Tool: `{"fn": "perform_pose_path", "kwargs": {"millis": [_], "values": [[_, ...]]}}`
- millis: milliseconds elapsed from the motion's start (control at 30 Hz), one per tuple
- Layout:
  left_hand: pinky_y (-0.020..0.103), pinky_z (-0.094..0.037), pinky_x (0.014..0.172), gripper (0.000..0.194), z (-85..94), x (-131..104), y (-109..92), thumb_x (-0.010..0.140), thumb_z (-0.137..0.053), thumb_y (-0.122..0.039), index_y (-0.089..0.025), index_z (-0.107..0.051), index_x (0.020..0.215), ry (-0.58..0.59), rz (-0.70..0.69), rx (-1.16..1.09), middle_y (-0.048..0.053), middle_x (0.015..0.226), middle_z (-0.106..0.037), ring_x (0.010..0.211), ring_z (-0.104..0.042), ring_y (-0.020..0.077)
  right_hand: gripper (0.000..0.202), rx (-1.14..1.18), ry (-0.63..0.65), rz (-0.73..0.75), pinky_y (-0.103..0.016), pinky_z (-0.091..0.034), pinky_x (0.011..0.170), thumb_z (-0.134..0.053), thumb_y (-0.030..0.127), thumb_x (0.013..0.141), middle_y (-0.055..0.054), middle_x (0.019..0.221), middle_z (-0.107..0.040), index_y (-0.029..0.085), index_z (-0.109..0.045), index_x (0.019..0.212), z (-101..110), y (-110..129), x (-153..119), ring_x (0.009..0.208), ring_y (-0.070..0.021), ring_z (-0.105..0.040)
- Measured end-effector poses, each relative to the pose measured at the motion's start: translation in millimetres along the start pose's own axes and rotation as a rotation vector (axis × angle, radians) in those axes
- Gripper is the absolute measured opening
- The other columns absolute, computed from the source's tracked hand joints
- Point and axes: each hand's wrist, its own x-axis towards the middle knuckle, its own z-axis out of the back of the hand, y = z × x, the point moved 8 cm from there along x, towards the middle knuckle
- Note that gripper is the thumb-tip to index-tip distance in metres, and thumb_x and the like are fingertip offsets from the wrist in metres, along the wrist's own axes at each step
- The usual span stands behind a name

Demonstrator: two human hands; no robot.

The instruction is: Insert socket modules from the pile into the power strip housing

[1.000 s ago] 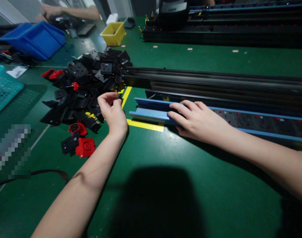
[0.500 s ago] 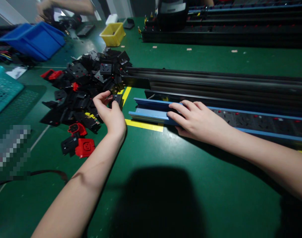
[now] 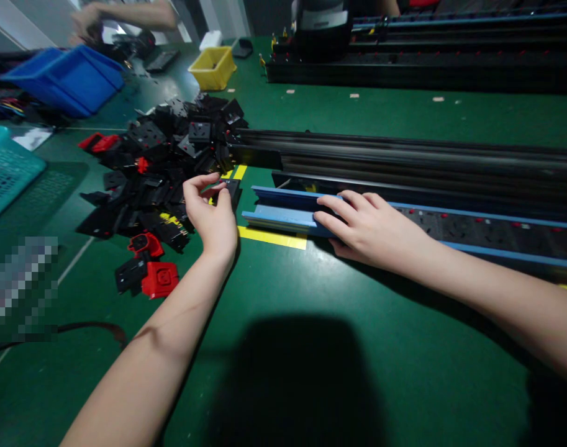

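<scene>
My left hand (image 3: 211, 214) is closed on a small black socket module (image 3: 231, 190), pinched between thumb and fingers, just left of the open end of a blue channel (image 3: 283, 216). Over that channel lies my right hand (image 3: 362, 223), its fingers gripping the two side walls. Black socket modules (image 3: 488, 230) with small red parts sit in a row inside the channel, to the right of my right hand. Beside my left hand is a heap of loose black modules (image 3: 148, 133). Two red modules (image 3: 160, 279) lie at the heap's near edge.
Long black rails (image 3: 404, 152) lie behind the blue channel. Further back stand a yellow bin (image 3: 213, 68), a blue bin (image 3: 69, 81) and more rails (image 3: 427, 71). A teal basket (image 3: 10, 174) is at the left. Another person's arm (image 3: 138, 15) shows at the top left.
My left hand has moved slightly right, bringing the black module closer to the channel's open end. My right hand has stayed in place on the channel.
</scene>
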Motion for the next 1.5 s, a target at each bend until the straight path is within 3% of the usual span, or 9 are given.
{"fn": "perform_pose_path", "kwargs": {"millis": [233, 533, 867, 967, 1167, 1367, 1500], "values": [[0.034, -0.054, 0.094, 0.013, 0.7, 3, 1, 0.086, -0.060, -0.017, -0.025, -0.058, 0.096, -0.003, 0.013, 0.092, 0.004, 0.105, -0.069, 0.100, -0.067, 0.0184, 0.040, 0.009, -0.013, -0.002, -0.042, -0.040, 0.087, -0.054, 0.023, 0.097, -0.017, 0.149, -0.056, 0.016, -0.057, 0.136, 1, 0, 0, 0.125, -0.0361, -0.053], [0.034, -0.053, 0.082, 0.019, 1.5, -1, -13, 0.081, -0.064, -0.011, -0.026, -0.058, 0.092, 0.019, 0.005, 0.046, 0.003, 0.101, -0.067, 0.087, -0.064, 0.0179, 0.038, -0.026, 0.011, 0.002, -0.043, -0.041, 0.088, -0.050, 0.024, 0.099, -0.016, 0.150, -0.054, 0.015, -0.055, 0.136, -1, 0, 0, 0.125, -0.0378, -0.053], [0.031, -0.051, 0.093, 0.030, 2.5, -2, 1, 0.076, -0.063, -0.009, -0.022, -0.058, 0.102, 0.002, 0.047, 0.131, 0.004, 0.114, -0.061, 0.097, -0.060, 0.0170, 0.038, -0.027, 0.012, 0.001, -0.044, -0.041, 0.088, -0.050, 0.024, 0.100, -0.016, 0.151, -0.053, 0.015, -0.054, 0.136, -2, 0, 0, 0.126, -0.0379, -0.053], [0.033, -0.049, 0.099, 0.029, -1.1, -3, 8, 0.081, -0.066, -0.016, -0.022, -0.058, 0.109, 0.057, 0.093, 0.186, 0.005, 0.117, -0.061, 0.104, -0.060, 0.0186, 0.038, -0.027, 0.013, 0.002, -0.043, -0.041, 0.087, -0.050, 0.025, 0.099, -0.016, 0.151, -0.053, 0.016, -0.054, 0.136, -2, 0, 0, 0.125, -0.0377, -0.054], [0.040, -0.045, 0.105, 0.031, -14.5, -6, 10, 0.091, -0.063, -0.041, -0.021, -0.061, 0.115, 0.275, 0.119, 0.308, 0.008, 0.116, -0.066, 0.114, -0.060, 0.0252, 0.038, -0.032, 0.011, 0.001, -0.043, -0.041, 0.087, -0.049, 0.024, 0.100, -0.015, 0.151, -0.053, 0.016, -0.053, 0.136, -2, 0, 0, 0.125, -0.0377, -0.054], [0.036, -0.049, 0.098, 0.037, -14.9, -4, 10, 0.085, -0.072, -0.043, -0.020, -0.066, 0.114, 0.257, 0.113, 0.221, 0.007, 0.112, -0.071, 0.106, -0.065, 0.0230, 0.037, -0.029, 0.011, 0.000, -0.043, -0.041, 0.087, -0.049, 0.024, 0.100, -0.015, 0.151, -0.053, 0.015, -0.054, 0.136, -2, 0, -1, 0.125, -0.0378, -0.054], [0.034, -0.049, 0.097, 0.032, -13.2, -2, 10, 0.092, -0.063, -0.046, -0.020, -0.066, 0.111, 0.207, 0.099, 0.194, 0.007, 0.111, -0.070, 0.105, -0.065, 0.0208, 0.038, -0.020, 0.015, -0.003, -0.043, -0.041, 0.087, -0.051, 0.024, 0.099, -0.016, 0.151, -0.053, 0.015, -0.054, 0.136, -2, 0, 0, 0.124, -0.0375, -0.054]]}}
